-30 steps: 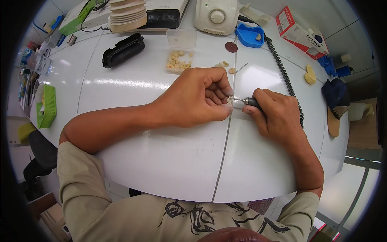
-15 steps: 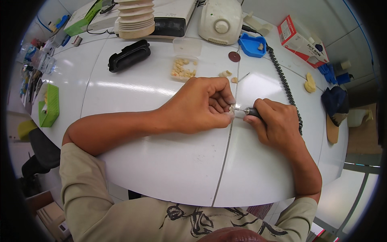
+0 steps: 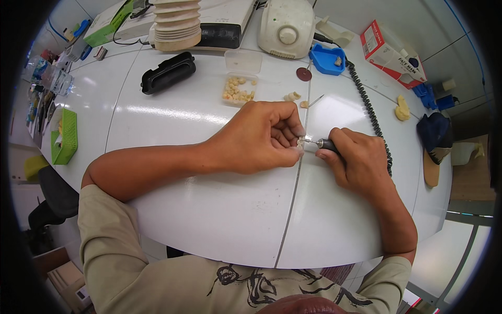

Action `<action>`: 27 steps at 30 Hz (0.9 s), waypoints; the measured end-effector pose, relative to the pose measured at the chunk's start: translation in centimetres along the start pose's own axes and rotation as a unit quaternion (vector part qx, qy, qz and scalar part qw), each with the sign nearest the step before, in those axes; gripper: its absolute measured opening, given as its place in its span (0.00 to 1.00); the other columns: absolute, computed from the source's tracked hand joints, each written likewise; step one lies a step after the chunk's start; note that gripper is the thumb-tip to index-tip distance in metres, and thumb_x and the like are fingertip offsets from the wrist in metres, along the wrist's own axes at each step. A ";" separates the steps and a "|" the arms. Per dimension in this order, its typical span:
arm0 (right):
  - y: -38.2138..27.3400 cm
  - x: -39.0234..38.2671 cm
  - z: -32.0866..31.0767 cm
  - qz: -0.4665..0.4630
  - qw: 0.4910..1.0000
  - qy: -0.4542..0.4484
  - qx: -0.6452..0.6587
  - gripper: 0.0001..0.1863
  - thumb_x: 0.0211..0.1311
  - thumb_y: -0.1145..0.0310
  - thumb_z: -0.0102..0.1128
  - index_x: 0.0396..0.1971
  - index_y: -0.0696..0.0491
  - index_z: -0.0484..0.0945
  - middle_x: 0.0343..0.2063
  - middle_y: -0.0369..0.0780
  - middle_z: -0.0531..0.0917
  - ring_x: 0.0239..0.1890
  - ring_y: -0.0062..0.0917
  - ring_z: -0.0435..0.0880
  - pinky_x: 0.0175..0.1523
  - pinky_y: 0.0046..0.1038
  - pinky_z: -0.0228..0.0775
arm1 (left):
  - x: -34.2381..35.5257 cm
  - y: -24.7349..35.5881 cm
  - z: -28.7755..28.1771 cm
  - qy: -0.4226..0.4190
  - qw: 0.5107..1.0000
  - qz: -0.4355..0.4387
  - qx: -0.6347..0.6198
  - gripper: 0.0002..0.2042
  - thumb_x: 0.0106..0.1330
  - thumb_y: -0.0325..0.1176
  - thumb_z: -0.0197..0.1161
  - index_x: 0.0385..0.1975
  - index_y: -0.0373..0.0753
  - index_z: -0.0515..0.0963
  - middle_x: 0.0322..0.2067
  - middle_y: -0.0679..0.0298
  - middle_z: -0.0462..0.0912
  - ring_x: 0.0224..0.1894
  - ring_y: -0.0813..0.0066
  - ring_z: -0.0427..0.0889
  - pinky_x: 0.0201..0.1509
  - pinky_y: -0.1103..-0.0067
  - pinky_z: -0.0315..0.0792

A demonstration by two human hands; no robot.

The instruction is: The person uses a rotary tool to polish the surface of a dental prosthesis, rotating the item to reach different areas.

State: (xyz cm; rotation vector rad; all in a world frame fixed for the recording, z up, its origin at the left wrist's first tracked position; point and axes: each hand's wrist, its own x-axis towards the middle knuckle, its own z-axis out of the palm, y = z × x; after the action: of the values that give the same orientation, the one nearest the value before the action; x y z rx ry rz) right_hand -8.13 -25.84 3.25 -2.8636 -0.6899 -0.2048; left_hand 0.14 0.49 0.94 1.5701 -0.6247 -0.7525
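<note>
Between the thumb and fingertips of my left hand (image 3: 264,136) is pinched a small whitish piece (image 3: 300,142), which looks like a dental crown; the fingers hide part of it. My right hand (image 3: 361,159) is closed around a dark rotary handpiece (image 3: 328,146). Its thin metal bur points left and meets the small piece, or comes very close to it. A black coiled cord (image 3: 368,102) runs from behind my right hand up toward the white control unit (image 3: 286,29). Just beyond my left hand lie a clear box (image 3: 238,90) of yellowish tooth-shaped pieces and a few loose pieces (image 3: 292,96).
A brown disc (image 3: 304,74) and a blue tray (image 3: 328,59) lie farther back. At the back left are a black case (image 3: 168,73) and a ribbed hose (image 3: 177,23). A mask box (image 3: 393,55) stands back right, a green basket (image 3: 65,137) far left, a dark cloth-like item (image 3: 435,131) right.
</note>
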 end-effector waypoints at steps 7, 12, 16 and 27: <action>-0.1 0.0 -0.2 -0.002 1.000 -0.012 -0.006 0.21 0.73 0.51 0.73 0.32 0.52 0.77 0.22 0.39 0.80 0.24 0.37 0.84 0.27 0.40 0.69 | -0.1 0.1 -0.1 -0.003 1.000 0.003 -0.002 0.14 0.66 0.26 0.80 0.44 0.33 0.80 0.40 0.66 0.85 0.41 0.87 0.85 0.47 0.88 0.83; 0.0 0.0 0.0 -0.003 1.000 -0.002 0.000 0.21 0.73 0.51 0.73 0.32 0.52 0.77 0.22 0.38 0.80 0.24 0.37 0.84 0.27 0.40 0.69 | 0.0 -0.1 0.0 -0.002 1.000 0.009 0.007 0.14 0.66 0.26 0.80 0.44 0.33 0.80 0.39 0.67 0.85 0.40 0.87 0.85 0.47 0.87 0.83; -0.1 0.0 -0.1 0.000 1.000 -0.006 0.000 0.21 0.73 0.51 0.73 0.32 0.52 0.77 0.22 0.38 0.79 0.24 0.37 0.84 0.27 0.40 0.69 | -0.1 0.0 0.0 0.000 1.000 0.010 0.013 0.14 0.66 0.26 0.80 0.44 0.32 0.80 0.39 0.67 0.85 0.40 0.87 0.84 0.47 0.87 0.83; 0.0 0.0 -0.1 0.000 1.000 -0.007 -0.005 0.22 0.74 0.50 0.73 0.32 0.52 0.77 0.22 0.38 0.79 0.23 0.36 0.84 0.27 0.40 0.69 | 0.0 0.0 0.0 -0.003 1.000 0.013 0.018 0.14 0.66 0.27 0.80 0.43 0.32 0.80 0.38 0.67 0.85 0.40 0.87 0.85 0.46 0.87 0.83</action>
State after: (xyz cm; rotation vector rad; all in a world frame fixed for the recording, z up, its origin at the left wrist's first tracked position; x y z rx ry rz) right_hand -8.15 -25.85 3.35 -2.8775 -0.6935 -0.1896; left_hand 0.10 0.51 0.99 1.5894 -0.6654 -0.7297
